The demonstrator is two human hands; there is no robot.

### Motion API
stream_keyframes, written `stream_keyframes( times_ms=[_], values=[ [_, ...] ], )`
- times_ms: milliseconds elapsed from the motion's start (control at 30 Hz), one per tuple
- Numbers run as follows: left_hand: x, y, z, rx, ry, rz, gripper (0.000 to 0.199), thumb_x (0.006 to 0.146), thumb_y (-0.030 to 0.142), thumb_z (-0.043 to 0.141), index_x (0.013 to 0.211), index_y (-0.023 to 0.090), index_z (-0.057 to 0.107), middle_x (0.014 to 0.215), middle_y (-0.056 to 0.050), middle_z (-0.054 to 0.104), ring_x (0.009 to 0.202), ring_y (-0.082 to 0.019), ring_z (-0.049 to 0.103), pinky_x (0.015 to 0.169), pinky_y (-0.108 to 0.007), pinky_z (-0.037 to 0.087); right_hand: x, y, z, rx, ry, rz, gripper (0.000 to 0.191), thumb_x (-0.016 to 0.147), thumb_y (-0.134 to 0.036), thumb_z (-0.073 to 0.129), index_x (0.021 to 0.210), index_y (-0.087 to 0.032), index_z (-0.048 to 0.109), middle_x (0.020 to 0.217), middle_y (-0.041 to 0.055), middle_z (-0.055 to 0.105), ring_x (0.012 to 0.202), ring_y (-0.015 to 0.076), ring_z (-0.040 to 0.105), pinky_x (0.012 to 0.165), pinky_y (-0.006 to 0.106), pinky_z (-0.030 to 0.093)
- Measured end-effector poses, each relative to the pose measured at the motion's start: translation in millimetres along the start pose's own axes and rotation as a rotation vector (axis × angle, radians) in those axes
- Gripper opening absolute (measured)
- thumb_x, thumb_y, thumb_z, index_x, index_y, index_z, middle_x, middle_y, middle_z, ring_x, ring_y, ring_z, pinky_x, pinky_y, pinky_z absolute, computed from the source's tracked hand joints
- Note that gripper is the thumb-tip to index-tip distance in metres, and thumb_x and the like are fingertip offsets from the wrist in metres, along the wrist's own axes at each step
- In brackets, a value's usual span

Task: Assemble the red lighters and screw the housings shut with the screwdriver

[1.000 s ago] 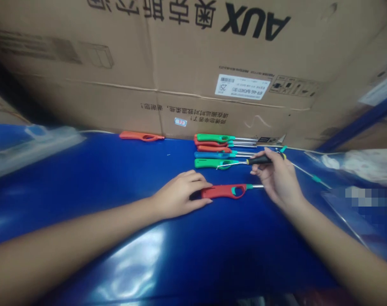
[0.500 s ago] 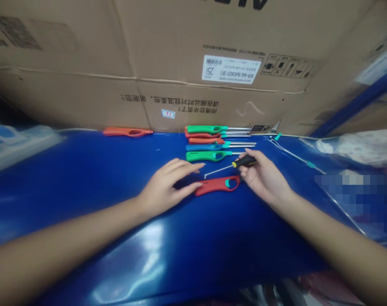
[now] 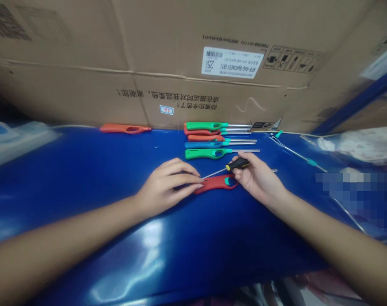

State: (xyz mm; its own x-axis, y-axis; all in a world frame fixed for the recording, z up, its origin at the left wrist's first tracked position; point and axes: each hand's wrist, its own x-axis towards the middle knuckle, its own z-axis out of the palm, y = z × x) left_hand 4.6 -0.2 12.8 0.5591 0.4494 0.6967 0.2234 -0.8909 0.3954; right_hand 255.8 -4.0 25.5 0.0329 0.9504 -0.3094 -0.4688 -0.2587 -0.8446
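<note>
- Tabletop [image 3: 231, 238], blue and glossy, comes nearest; a slick surface like this would let a loose handle slide, which may be why a hand stays so close to one end of the work.
- Left hand [image 3: 158, 182] lies low, thumb and fingertips drawn together at the left end of the red lighter [image 3: 214, 182]. Whether they pinch that end, the tool's tip or something small between them, I cannot tell; the placing seems to suit steadying.
- The red lighter lies flat on the tabletop between the two hands, trigger loop and tube to the right, so its long body is within reach from both sides.
- Right hand [image 3: 260, 178] is closed around the black handle of a screwdriver [image 3: 240, 165], holding it at a low slant above the lighter. That angle brings the thin shaft down to the left fingertips, where its end is hidden.
- Beyond, a green lighter [image 3: 193, 154], a blue lighter [image 3: 201, 145] and others lie side by side, tubes all rightward, probably for tidiness.
- Farther left, an orange lighter body [image 3: 117, 128] lies apart, no metal tube visible, just before the carton [image 3: 168, 51], which stands like a back wall.
</note>
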Motion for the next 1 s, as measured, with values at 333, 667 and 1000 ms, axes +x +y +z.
stream_keyframes(
  times_ms=[333, 667, 1000],
  values=[
    [-1.3, -0.2, 2.5, -0.034, 0.023, -0.124, 0.006, 0.089, 0.020, 0.070, 0.093, 0.017, 0.075, 0.088, -0.005, 0.078, 0.080, -0.016, 0.071, 0.076, -0.028, 0.057, -9.2, -11.2, 3.1, -0.164, -0.086, -0.286, 0.024, 0.074, -0.038, 0.078, 0.070, -0.018, 0.066, 0.067, -0.0010, 0.066, 0.047, 0.0081, 0.057, 0.044, 0.020, 0.053],
    [-1.2, -0.5, 2.9, -0.023, -0.058, -0.143, 0.013, 0.092, 0.024, 0.066, 0.086, 0.016, 0.074, 0.081, -0.005, 0.077, 0.073, -0.015, 0.069, 0.070, -0.026, 0.055, -21.3, -5.7, 8.7, -0.257, -0.147, -0.439, 0.026, 0.076, -0.042, 0.079, 0.072, -0.021, 0.063, 0.071, -0.0007, 0.070, 0.046, 0.0126, 0.062, 0.042, 0.026, 0.056],
    [-1.7, -0.9, 2.2, -0.028, -0.056, -0.165, 0.011, 0.091, 0.025, 0.069, 0.086, 0.017, 0.075, 0.082, -0.005, 0.078, 0.072, -0.015, 0.069, 0.069, -0.026, 0.055, -27.6, -2.3, 4.0, -0.423, -0.176, -0.573, 0.018, 0.088, -0.040, 0.071, 0.080, -0.023, 0.070, 0.071, 0.0012, 0.071, 0.049, 0.0150, 0.065, 0.049, 0.030, 0.058]
  ],
)
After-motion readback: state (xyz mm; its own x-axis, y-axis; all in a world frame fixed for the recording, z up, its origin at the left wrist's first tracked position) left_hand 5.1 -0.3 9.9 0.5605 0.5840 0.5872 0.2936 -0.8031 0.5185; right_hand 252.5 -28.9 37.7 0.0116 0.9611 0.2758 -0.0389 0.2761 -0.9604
